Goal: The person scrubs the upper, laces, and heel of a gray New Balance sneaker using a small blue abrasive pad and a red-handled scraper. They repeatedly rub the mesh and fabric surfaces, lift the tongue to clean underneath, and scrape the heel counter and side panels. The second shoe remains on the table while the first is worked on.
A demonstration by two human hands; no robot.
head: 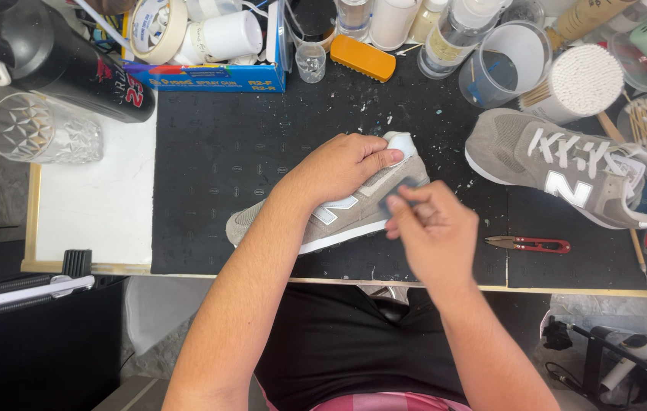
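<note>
Head view, looking down past a black shirt front: a person's right hand [436, 242] pinches a small dark pad [401, 190] between thumb and fingertips and holds it against the side of a grey sneaker [339, 215]. The left hand [339, 166] is curled over the top of that shoe, fingers pressed on its upper, gripping it on its side near the front edge of a black work mat [224, 152]. White stuffing [402, 143] shows at the shoe's opening, just beyond the left fingertips.

To the right on the mat lie red-handled snips [529, 244], apart from both hands. Farther right rests a second grey sneaker [567, 171] with white laces, a blue insole visible inside it.

At the left, off the mat, a clear cut-glass tumbler [43, 129] stands on a white board; whether anything is in it cannot be told. Beyond it lies a black can [72, 65].

Along the back edge crowd the containers: a clear plastic cup [505, 65] with a little dark blue liquid at the bottom, a round tub packed with cotton swabs [578, 80] tipped toward the camera, a small clear vial [310, 61], an orange brush [362, 58], a blue box [209, 76] and a roll of tape [157, 29].
</note>
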